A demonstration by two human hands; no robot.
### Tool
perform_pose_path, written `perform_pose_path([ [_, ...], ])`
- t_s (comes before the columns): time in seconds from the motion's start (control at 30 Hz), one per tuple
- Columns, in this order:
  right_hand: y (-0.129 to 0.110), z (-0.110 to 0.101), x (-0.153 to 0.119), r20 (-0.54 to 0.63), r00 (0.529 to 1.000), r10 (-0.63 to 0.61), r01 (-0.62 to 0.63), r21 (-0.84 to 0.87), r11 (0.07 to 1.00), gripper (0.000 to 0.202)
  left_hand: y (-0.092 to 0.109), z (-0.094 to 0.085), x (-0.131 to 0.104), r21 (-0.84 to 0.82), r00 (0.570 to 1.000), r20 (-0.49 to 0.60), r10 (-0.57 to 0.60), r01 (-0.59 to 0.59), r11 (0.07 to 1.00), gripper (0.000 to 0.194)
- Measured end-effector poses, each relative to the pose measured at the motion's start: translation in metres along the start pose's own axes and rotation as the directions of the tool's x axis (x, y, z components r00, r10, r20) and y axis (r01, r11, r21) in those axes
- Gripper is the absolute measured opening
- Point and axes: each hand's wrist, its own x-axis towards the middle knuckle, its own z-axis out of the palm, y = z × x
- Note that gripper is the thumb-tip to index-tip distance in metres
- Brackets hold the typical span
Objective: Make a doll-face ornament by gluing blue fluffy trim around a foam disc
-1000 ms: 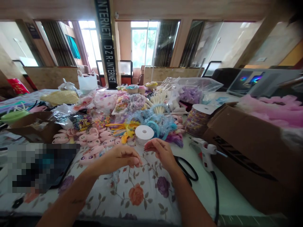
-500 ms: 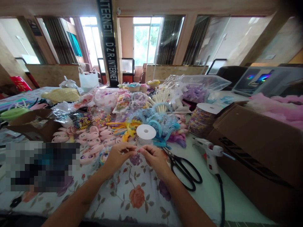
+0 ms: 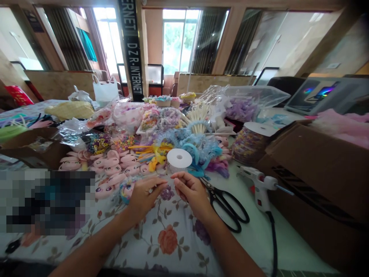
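Observation:
My left hand (image 3: 148,192) is closed in a pinch, thumb against fingers, over the floral tablecloth. Facing it across a small gap, my right hand (image 3: 188,188) has its thumb pressed to the curled fingers. Whatever either pinch holds is too small or thin to make out. Just beyond the hands stands a spool with a white round top (image 3: 179,158). A doll head with blue and yellow trim (image 3: 127,189) lies beside my left hand, partly hidden by it. Black-handled scissors (image 3: 227,204) rest to the right of my right hand.
A white glue gun (image 3: 261,182) with a black cord stands right of the scissors, before a large cardboard box (image 3: 314,181). Several pink doll heads (image 3: 112,168) lie at left. Behind are blue trim (image 3: 198,144), a big yarn spool (image 3: 250,142) and bagged beads (image 3: 99,144).
My hands have drawn slightly apart, and the gap between their fingertips is wider. The right fingers are more curled. The whole view has shifted a little.

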Motion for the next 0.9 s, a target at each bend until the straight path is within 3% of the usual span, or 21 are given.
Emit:
perform_pose_path([
  [0.07, 0.0005, 0.0006, 0.0001, 0.002, 1.0, -0.014, 0.014, -0.05, 0.999, 0.029, -0.0001, 0.0002, -0.0003, 0.02, 1.0, -0.021, 0.019, -0.019, 1.0, 0.014],
  [0.23, 0.0002, 0.0011, 0.0003, -0.001, 0.999, -0.054, 0.053, -0.09, 0.995, 0.029, -0.0012, 0.0026, -0.0006, 0.045, 0.998, 0.045, 0.043, -0.045, 0.998, 0.027],
  [0.4, 0.0025, 0.0016, -0.0002, 0.066, 0.995, -0.077, 0.084, -0.11, 0.99, 0.031, -0.0012, 0.0005, 0.0001, 0.08, 0.987, -0.043, 0.154, -0.15, 0.985, 0.014],
  [0.5, 0.0055, 0.0023, 0.0002, 0.107, 0.992, -0.069, 0.09, -0.199, 0.976, 0.034, -0.0035, -0.0007, -0.0004, 0.177, 0.961, -0.065, 0.27, -0.256, 0.95, 0.017],
  [0.67, 0.0061, 0.0033, 0.0007, 0.151, 0.982, -0.112, 0.161, -0.37, 0.915, 0.028, -0.0094, 0.0006, -0.004, 0.288, 0.872, 0.02, 0.489, -0.473, 0.833, 0.025],
  [0.73, 0.0044, 0.0033, 0.0011, 0.152, 0.979, -0.135, 0.184, -0.386, 0.904, 0.03, -0.0094, 0.0006, -0.0038, 0.294, 0.883, 0.001, 0.468, -0.448, 0.844, 0.025],
  [0.9, 0.0013, 0.0021, 0.0018, 0.142, 0.976, -0.163, 0.205, -0.372, 0.905, 0.032, -0.0049, -0.0023, 0.0005, 0.223, 0.967, 0.003, 0.253, -0.247, 0.943, 0.022],
])
